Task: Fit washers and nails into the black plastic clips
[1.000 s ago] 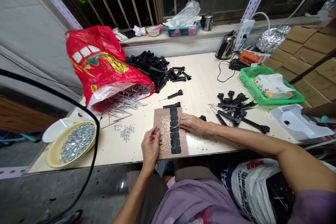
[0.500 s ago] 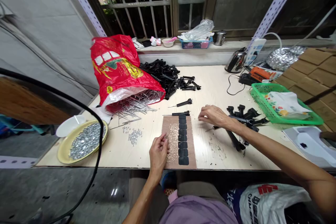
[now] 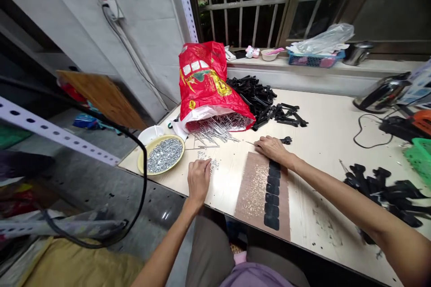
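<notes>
My left hand (image 3: 199,180) is at the table's front left, thumb and index finger pinched beside a scatter of small shiny metal pieces (image 3: 214,164). What lies between those fingertips is too small to tell. My right hand (image 3: 271,148) reaches across to the top of a brown board (image 3: 251,202), fingers bent down and closed; its palm hides whatever is under it. Just past it shows the end of a black plastic part (image 3: 286,141), and a thin metal rod pokes out left of the fingers. A column of black rounded pads (image 3: 272,199) runs down the board's right side.
A yellow bowl (image 3: 164,156) of metal pieces stands left. Behind it, a red bag (image 3: 205,80) spills metal rods (image 3: 215,131). Black parts are heaped at the back (image 3: 254,94) and at right (image 3: 387,188). A kettle (image 3: 384,92) stands back right; a black cable (image 3: 144,166) loops at left.
My view has swung left. My right hand has moved left, from beside the board to its top edge. My left hand has gone from the board's left edge to the loose metal pieces.
</notes>
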`<state>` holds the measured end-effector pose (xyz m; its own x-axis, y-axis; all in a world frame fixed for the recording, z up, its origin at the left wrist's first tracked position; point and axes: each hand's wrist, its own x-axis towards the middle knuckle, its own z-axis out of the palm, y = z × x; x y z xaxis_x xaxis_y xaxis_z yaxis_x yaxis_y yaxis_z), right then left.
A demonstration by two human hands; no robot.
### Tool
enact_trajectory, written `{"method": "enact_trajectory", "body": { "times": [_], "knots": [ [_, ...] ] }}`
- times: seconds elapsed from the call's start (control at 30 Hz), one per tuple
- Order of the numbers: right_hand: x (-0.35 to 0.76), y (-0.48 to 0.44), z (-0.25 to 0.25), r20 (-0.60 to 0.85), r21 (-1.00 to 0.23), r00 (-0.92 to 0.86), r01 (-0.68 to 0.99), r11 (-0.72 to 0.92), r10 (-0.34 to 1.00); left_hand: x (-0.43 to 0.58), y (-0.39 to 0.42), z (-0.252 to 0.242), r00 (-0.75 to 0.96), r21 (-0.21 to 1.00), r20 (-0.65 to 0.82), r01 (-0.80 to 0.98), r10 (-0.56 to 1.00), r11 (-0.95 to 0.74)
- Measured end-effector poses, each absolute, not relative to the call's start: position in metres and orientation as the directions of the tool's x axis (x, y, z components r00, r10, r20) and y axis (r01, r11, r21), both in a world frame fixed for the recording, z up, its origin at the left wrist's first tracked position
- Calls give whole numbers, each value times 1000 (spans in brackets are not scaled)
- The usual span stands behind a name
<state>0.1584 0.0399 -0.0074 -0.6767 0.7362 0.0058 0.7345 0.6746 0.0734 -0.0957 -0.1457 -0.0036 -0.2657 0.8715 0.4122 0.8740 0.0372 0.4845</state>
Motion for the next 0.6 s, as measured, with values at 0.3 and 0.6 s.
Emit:
{"method": "enact_trajectory", "body": {
  "times": [0.3,0.6],
  "knots": [
    [155,38,-12,30,91,-635,771,631,772,-110,-95,-12,11,118,146,993,989,-29],
    [165,10,10,400,-200,-576,704,681,713,-119,-89,-23,46,184,156,980,987,-75]
  ]
}}
